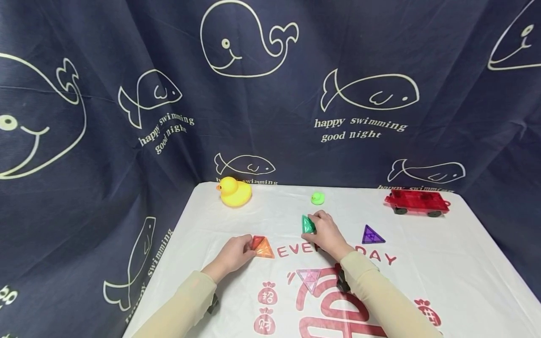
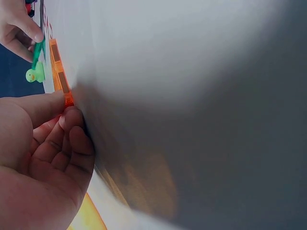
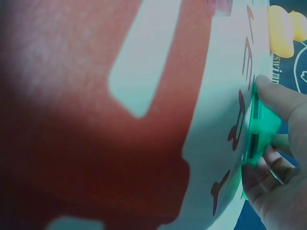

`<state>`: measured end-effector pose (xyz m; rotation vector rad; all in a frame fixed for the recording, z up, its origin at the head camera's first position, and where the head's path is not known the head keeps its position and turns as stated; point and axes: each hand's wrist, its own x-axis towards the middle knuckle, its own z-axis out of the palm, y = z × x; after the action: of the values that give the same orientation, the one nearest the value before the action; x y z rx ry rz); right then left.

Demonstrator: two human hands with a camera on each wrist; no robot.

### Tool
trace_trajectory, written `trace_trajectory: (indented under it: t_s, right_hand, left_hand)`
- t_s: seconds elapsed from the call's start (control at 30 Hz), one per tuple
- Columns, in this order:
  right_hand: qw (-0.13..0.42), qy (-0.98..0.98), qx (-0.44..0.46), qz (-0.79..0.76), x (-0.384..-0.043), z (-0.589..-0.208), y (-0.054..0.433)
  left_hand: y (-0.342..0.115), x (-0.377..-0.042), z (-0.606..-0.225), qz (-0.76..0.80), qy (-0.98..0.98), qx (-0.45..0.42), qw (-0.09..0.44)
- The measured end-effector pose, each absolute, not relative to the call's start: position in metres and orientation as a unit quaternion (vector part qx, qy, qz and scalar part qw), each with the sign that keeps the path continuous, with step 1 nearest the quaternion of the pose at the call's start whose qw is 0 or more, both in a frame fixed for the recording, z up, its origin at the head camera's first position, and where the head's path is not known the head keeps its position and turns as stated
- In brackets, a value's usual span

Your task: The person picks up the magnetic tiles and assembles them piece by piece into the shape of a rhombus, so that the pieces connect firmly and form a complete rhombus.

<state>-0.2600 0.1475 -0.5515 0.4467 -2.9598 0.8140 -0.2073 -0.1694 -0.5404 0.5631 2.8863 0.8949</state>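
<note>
I see my left hand (image 1: 235,254) resting on the white surface (image 1: 444,263), its fingers (image 2: 72,143) curled and pinching the corner of an orange tile (image 1: 264,249). A red tile (image 1: 257,241) sits against the orange one right at my fingertips; I cannot tell whether the fingers hold it too. In the left wrist view the orange tile (image 2: 60,72) runs edge-on along the cloth, with my thumb and forefinger closed on its near end.

My right hand (image 1: 327,234) is further back and to the right, well apart from the left. Its fingers (image 3: 278,103) are wrapped round a green tile (image 1: 307,224), which stands tilted up off the surface instead of lying flat. The right wrist view shows the green tile (image 3: 261,132) gripped between thumb above and fingers below, its edge against the cloth.

A pink tile (image 1: 310,279) lies flat near me, between my two forearms, over the red print. A purple tile (image 1: 372,235) lies flat just right of my right hand. At the back edge a yellow duck (image 1: 234,191) stands on the left, a small green duck (image 1: 318,198) sits near the middle just behind my right hand, and a red cart (image 1: 417,202) on black wheels is parked at the right. A dark blue curtain (image 1: 105,141) with whale drawings hangs behind and beside the surface.
</note>
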Motion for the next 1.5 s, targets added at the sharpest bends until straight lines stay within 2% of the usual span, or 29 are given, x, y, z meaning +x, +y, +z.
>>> trace_trajectory:
  t_s: [0.93,1.3,1.5]
  right_hand:
    - [0.025,-0.946,0.137,0.294,-0.244,-0.543,0.173]
    - [0.004,-0.953,0.130,0.275,-0.245,-0.541,0.176]
    - [0.018,-0.949,0.156,0.274,-0.242,-0.541,0.171]
  left_hand:
    - [-0.170,-0.209,-0.544,0.290,0.941,0.167,0.047]
    - [-0.170,-0.208,-0.544,0.294,0.938,0.177,0.037]
    - [-0.170,-0.207,-0.543,0.299,0.935,0.186,0.028]
